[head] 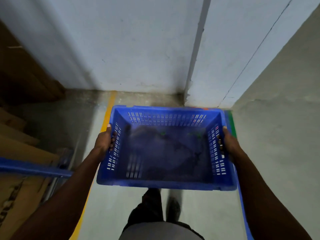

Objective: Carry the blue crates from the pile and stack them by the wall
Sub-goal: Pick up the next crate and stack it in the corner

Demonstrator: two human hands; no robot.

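Left hand (103, 141) and right hand (229, 142) grip the slotted, rectangular blue plastic crate (166, 183) by its short sides, near the plastered wall (129, 49).

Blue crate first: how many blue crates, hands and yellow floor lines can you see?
Blue crates: 1 held blue crate; a blue edge below it may be another
Hands: 2, left hand and right hand
Yellow floor lines: 1, yellow floor line
Total: 4

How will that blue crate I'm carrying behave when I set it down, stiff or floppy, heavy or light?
Probably stiff: the blue crate keeps its box shape held only by the left hand and right hand. Likely light, since it looks empty and its walls are slotted. Its broad flat base should resist tipping.
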